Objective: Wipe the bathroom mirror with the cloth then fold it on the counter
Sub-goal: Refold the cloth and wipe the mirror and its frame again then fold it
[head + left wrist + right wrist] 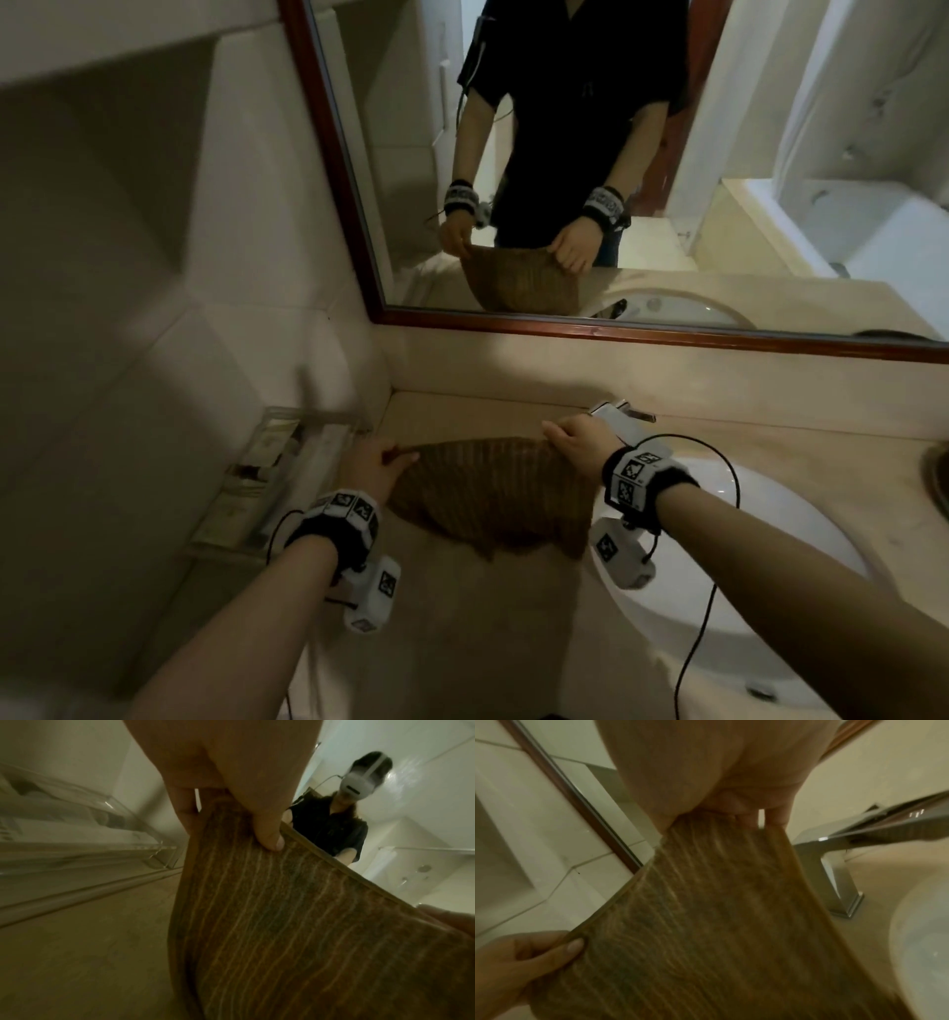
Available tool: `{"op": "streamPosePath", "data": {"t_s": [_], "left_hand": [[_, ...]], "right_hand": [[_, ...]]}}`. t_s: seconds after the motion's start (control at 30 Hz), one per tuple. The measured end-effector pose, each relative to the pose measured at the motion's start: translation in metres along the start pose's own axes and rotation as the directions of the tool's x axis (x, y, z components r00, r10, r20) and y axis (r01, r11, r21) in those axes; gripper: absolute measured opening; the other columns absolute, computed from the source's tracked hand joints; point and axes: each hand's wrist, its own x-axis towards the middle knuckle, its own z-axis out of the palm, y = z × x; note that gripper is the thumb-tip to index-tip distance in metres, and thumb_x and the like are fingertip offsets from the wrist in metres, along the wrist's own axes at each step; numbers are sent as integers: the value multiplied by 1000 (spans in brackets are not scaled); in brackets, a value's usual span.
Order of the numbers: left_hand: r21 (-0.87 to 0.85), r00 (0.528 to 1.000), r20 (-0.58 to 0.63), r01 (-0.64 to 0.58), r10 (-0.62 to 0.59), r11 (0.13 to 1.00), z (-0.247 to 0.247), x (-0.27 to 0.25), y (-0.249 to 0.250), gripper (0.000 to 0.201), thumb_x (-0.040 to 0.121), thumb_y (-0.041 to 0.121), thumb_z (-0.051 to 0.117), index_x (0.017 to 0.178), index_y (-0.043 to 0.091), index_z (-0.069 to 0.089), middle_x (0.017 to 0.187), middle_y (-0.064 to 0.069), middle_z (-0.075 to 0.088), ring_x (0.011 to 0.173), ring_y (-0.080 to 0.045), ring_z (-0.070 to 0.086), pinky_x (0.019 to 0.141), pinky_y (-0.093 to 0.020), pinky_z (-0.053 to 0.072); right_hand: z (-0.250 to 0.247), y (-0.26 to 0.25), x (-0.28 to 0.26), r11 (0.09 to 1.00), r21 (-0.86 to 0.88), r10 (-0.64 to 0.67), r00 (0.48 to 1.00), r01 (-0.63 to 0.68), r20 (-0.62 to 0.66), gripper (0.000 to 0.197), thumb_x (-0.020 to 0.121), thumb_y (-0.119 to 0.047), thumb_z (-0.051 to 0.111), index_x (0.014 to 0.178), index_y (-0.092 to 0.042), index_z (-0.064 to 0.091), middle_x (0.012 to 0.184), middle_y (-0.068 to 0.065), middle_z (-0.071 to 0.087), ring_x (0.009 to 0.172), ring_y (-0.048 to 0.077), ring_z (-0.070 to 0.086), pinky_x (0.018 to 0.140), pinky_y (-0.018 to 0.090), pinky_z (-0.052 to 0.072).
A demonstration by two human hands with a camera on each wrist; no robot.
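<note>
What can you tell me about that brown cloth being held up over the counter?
The cloth is brown with fine lighter ribbed stripes and a plain hemmed edge, and looks like soft towelling. It is stretched out by its top edge: the left hand pinches one upper corner, the right hand the other. The rest hangs down toward the beige counter, left of the sink.

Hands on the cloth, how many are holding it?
2. The left hand pinches the brown cloth at its upper left corner; the right hand pinches its upper right corner, near the faucet.
</note>
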Motion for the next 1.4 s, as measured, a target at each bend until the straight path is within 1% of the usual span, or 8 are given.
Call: {"op": "streamPosePath", "data": {"t_s": [0.1,0.17,0.33,0.57,0.77,0.93,1.1,1.4], "left_hand": [[52,999,-50,4,-1,999,-11,4,1,39,87,42,65,59,17,53,59,-1,53,59,-18,52,50,-26,29],[82,1000,-13,2,-1,997,-20,8,-4,22,86,34,68,75,16,69,72,-4,64,70,-21,59,55,-25,34],[94,999,-46,12,-8,995,-48,20,0,18,86,25,69,102,19,74,95,-3,71,88,-20,64,74,-22,44],[3,956,-290,-43,42,999,-107,45,41,20,79,35,77,86,17,71,80,0,64,78,-19,59,71,-23,44],[19,991,-114,-65,66,998,-99,31,25,10,79,27,77,84,20,72,77,1,66,83,-22,64,69,-23,44],[179,990,136,19,-44,984,-58,6,-13,21,82,21,75,103,16,74,104,-6,72,97,-22,64,82,-26,47],[228,908,383,83,-168,970,-13,-26,-55,30,84,22,73,112,11,71,117,-7,67,113,-24,58,97,-30,42],[316,807,534,87,-253,945,39,-56,-94,25,87,35,69,102,16,72,104,-3,66,102,-21,60,81,-23,41]], "right_hand": [[2,0,4,990,139,0,999,-5,36,48,91,-62,43,70,-19,51,60,-3,44,54,13,43,58,29,38],[-2,0,8,988,154,7,997,-19,73,46,80,-69,55,73,-24,49,66,-5,46,61,14,46,59,29,39],[-25,-12,19,1000,-27,2,999,-1,32,10,82,-12,64,80,-18,56,84,3,59,83,21,60,67,33,52],[-78,-46,39,987,38,-132,916,157,-379,16,79,-4,60,83,-19,65,80,-4,63,75,14,58,72,24,44],[-74,-34,31,985,-83,-169,952,153,-254,18,78,-1,63,80,-18,70,78,-4,63,77,13,59,71,24,45],[-29,5,10,972,-214,-103,994,94,-29,14,77,-21,74,75,-33,66,75,-11,62,71,10,59,65,26,50],[25,41,-20,963,-258,-43,987,83,156,6,79,-18,74,84,-20,74,83,-2,68,76,12,59,66,22,45],[79,89,-47,955,-296,122,930,-15,346,14,78,-21,74,92,-19,77,81,-3,64,76,11,55,69,22,39]]}}
